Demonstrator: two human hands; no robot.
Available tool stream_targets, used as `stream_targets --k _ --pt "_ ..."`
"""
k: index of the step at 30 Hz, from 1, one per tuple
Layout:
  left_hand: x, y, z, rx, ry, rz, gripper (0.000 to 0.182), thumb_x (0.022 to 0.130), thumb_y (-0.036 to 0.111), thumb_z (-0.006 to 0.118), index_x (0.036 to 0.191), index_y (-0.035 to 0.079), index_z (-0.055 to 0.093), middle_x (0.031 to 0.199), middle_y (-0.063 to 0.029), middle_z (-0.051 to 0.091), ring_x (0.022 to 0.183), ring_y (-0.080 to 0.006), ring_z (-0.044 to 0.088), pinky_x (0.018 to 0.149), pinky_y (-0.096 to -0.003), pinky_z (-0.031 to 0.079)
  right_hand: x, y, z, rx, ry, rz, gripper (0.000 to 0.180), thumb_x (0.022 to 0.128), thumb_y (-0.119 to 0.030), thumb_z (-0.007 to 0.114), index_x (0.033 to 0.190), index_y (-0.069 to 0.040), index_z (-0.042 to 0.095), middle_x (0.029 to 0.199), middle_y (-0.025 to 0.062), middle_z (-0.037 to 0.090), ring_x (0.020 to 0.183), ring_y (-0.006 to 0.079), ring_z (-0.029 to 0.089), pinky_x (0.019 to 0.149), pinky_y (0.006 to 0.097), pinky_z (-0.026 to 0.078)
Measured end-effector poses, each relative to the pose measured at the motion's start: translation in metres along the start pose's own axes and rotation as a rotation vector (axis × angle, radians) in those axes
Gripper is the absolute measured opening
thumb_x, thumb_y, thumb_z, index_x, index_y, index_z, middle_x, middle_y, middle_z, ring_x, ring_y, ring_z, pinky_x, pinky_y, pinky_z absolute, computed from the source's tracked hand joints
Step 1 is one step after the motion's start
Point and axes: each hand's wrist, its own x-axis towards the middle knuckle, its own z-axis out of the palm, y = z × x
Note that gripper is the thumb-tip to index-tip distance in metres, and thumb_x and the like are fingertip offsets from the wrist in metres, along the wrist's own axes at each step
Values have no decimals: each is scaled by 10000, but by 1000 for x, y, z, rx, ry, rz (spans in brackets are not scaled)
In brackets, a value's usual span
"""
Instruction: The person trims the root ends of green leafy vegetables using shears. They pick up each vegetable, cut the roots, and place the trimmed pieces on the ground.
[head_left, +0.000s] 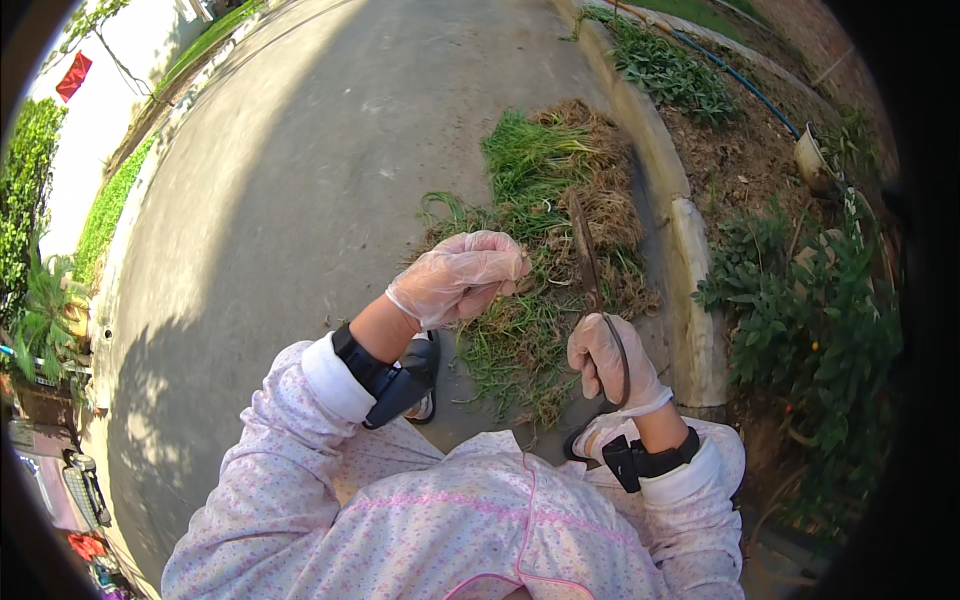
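Both hands wear thin clear plastic gloves. My left hand (461, 277) is curled, its thumb and fingertips pinched around something too small to make out, perhaps a bit of root. My right hand (615, 364) is closed on the handle loops of large rusty scissors (583, 247), whose blades point away from me over the plants. Beneath and beyond the hands lies a pile of uprooted green grass-like plants (532, 157) on the pavement, their brown roots (611, 202) mostly towards the right. Looser, tangled stems (517, 352) spread nearer my feet.
A concrete kerb (694, 277) runs along the right, beside a soil bed with leafy shrubs (810, 337), a blue hose (742, 79) and a whitish pot (812, 161). Grey pavement (322, 165) extends to the left. My dark shoe (424, 367) is close to the stems.
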Motion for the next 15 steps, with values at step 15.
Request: stream_targets --k 15 --pt "12 7 25 -34 -41 115 390 892 92 613 1273 50 535 792 -9 616 434 -15 403 379 -169 300 17 4 2 142 58 -15 183 871 -127 629 876 -87 450 735 -3 510 587 86 503 525 258 484"
